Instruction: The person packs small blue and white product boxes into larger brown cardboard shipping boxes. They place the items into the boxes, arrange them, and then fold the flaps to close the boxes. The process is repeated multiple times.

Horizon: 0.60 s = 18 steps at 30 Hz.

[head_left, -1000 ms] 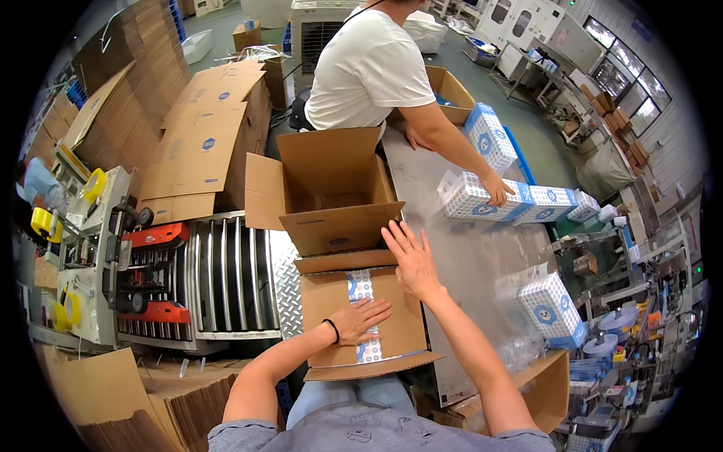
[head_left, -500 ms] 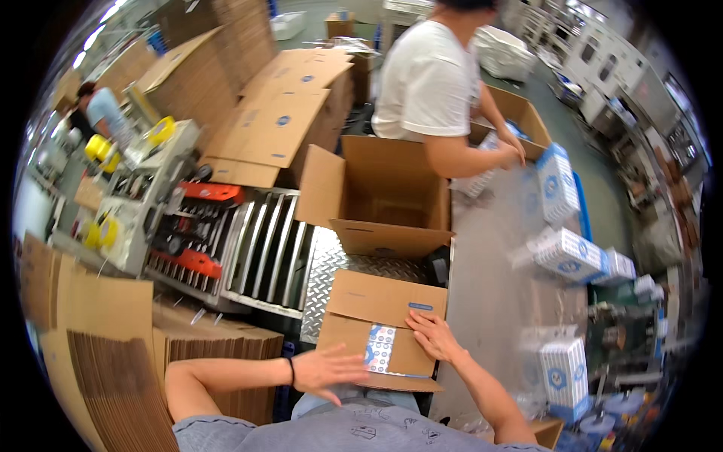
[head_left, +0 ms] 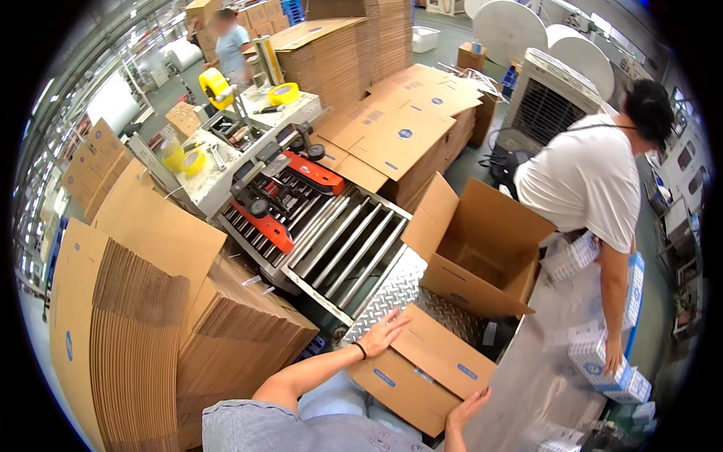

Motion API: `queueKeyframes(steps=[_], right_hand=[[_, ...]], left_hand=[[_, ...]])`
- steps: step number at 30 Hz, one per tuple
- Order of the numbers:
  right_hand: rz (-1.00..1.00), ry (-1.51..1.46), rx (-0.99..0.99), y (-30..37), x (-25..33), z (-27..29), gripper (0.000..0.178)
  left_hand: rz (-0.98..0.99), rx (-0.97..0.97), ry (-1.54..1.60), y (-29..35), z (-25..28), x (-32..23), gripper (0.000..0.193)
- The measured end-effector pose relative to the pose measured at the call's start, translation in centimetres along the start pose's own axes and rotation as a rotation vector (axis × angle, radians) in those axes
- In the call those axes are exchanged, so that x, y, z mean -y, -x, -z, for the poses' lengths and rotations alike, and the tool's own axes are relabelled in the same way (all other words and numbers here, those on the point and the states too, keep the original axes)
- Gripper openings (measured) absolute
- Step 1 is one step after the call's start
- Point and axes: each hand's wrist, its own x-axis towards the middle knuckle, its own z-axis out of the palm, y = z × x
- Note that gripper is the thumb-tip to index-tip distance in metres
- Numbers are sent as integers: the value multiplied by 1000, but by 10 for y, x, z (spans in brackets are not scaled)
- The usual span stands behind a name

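Right in front of me is a brown cardboard box [head_left: 423, 377]. Its two long top flaps are folded down and meet at a narrow seam, which hides the contents. At the box's far left corner, my left hand [head_left: 382, 333] rests with its fingers stretched out and a dark band on the wrist. My right hand [head_left: 468, 408] lies against the near right side, fingers extended along the edge. Just beyond stands a larger carton [head_left: 482, 248], its top flaps raised and its visible inside bare.
A roller conveyor [head_left: 350, 252] with a red-railed taping machine [head_left: 282, 196] lies ahead left. Flat cartons [head_left: 139, 339] are stacked at my left. On the right, a co-worker [head_left: 580, 173] reaches toward blue-and-white packs [head_left: 595, 354] on a metal table [head_left: 520, 369].
The last flap is down, covering the patterned blue-and-white contents. My left hand has moved to the far left corner, my right to the side. The view has swung left; the co-worker reaches to packs.
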Motion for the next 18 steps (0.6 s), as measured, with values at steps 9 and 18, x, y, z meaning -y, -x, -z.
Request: queueKeyframes(steps=[9, 18], right_hand=[[-432, -161, 0, 51, -2, -119, 61], [-539, -231, -52, 3, 191, -369, 74]], left_hand=[[-123, 330, 48, -111, 95, 54, 44], [-386, -148, -792, -220, 315, 149, 42]])
